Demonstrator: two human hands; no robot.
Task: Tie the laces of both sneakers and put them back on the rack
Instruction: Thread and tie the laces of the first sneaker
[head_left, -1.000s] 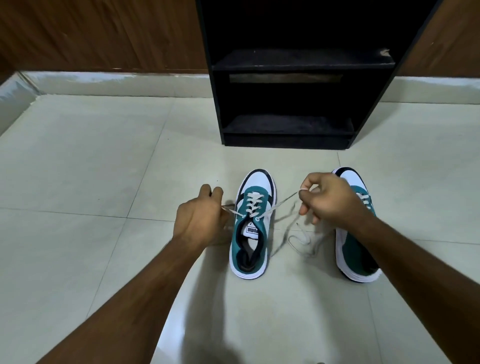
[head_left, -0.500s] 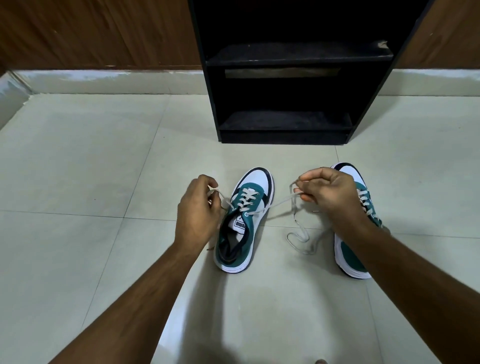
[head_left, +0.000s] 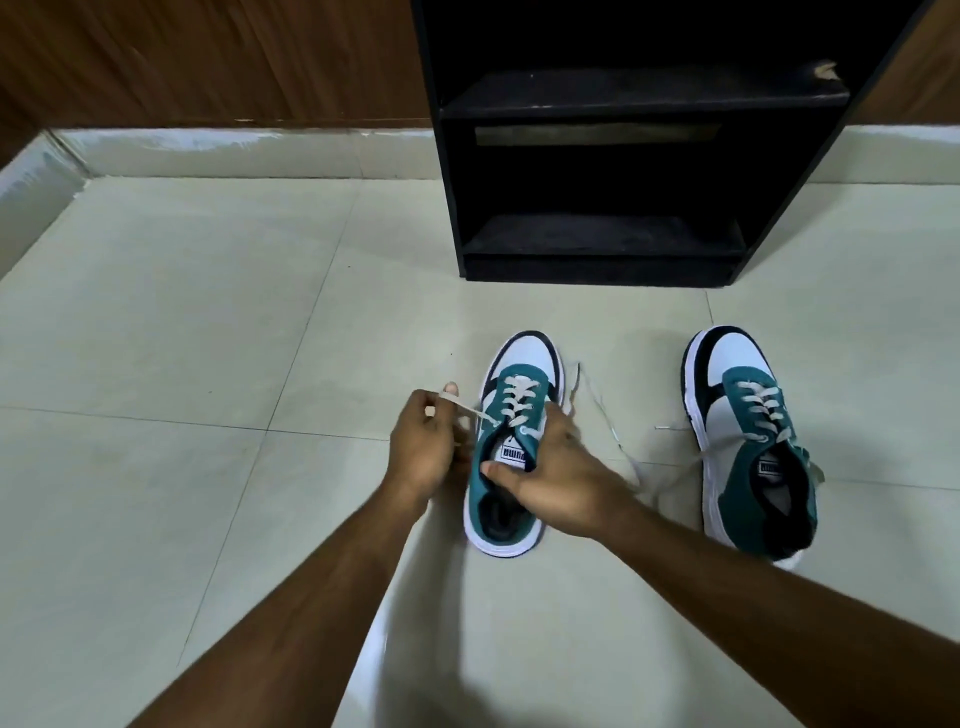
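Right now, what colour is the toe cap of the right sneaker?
White with a black edge on the right sneaker, seen in the head view.

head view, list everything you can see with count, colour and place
sneakers: 2, teal, white and black, on the floor before the rack; left sneaker between the hands, right sneaker apart to its right
laces: pale, untied on both; one end of the left sneaker's lace trails loose on the floor between the shoes
rack: 1, black, shelves bare, against the wall
floor: pale tiles
wall: brown wood panelling with a pale skirting
left hand: pinching a lace end beside the left sneaker
right hand: resting on the left sneaker's tongue and collar, thumb on the tongue
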